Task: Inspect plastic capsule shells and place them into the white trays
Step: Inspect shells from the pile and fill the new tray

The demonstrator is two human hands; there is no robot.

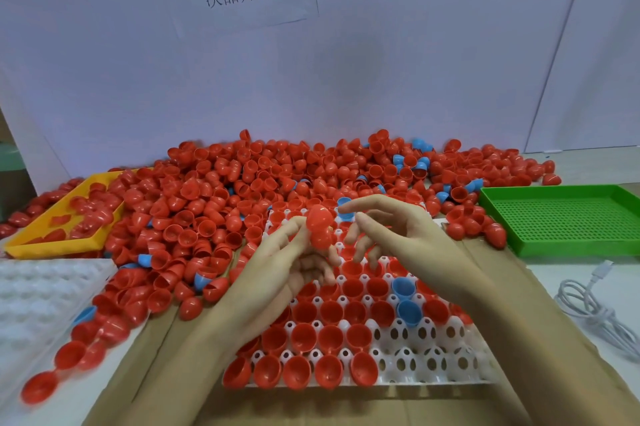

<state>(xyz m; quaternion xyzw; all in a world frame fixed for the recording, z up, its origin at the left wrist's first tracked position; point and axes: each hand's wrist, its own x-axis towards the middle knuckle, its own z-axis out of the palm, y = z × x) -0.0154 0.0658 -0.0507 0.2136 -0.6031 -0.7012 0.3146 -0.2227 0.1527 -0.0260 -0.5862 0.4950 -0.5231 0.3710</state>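
Head view, only one.

Left hand [294,252] palm up over the far half of the white tray [433,360]. Its grip is narrow: fingertips pinch a red shell [318,228], blurred, so I can't tell open end from dome or whether it's one shell or two nested. Long axis looks roughly upright, tilted slightly toward the right hand.

Right hand [401,235] sits just right of the shell, fingers loosely spread and holding nothing, index tip near the shell top but contact not clear. A blue shell [346,211] lies in the tray behind that fingertip.

Key relation: the free pockets are toward the person and to the right of the left grip, i.e. the near right part of the tray, below the right wrist. Left and middle pockets hold red shells open side up, plus two blue ones [405,297] right of the grip. So the shell has to travel down and right, and the right hand is nearer to those pockets. My guess: inspection step, then hand-over to the right hand or a cross-reach by the left.

Loose pile [242,190] lies beyond and left of both hands. Yellow tray [20,245] far left holds a few red shells, green tray [561,218] far right. Second white tray [38,290] at near left. Cable [592,308] on the table right of the right forearm.
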